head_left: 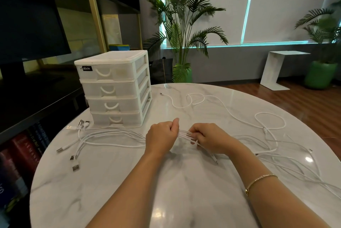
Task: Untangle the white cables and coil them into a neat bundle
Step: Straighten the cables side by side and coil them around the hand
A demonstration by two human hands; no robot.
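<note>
Several white cables (110,136) lie across the round marble table (129,191). Both hands hold them as a flat band at the table's middle. My left hand (162,135) grips the band in a fist. My right hand (206,138), a short gap to the right, pinches the same strands with curled fingers. USB plugs (75,167) fan out at the left end. Loose strands and loops (270,120) trail to the right and far side.
A white four-drawer plastic box (115,89) stands on the table's far left, just behind the cables. A dark shelf with books is left of the table. Potted palms (184,34), a white side table (276,69) and wooden floor lie beyond.
</note>
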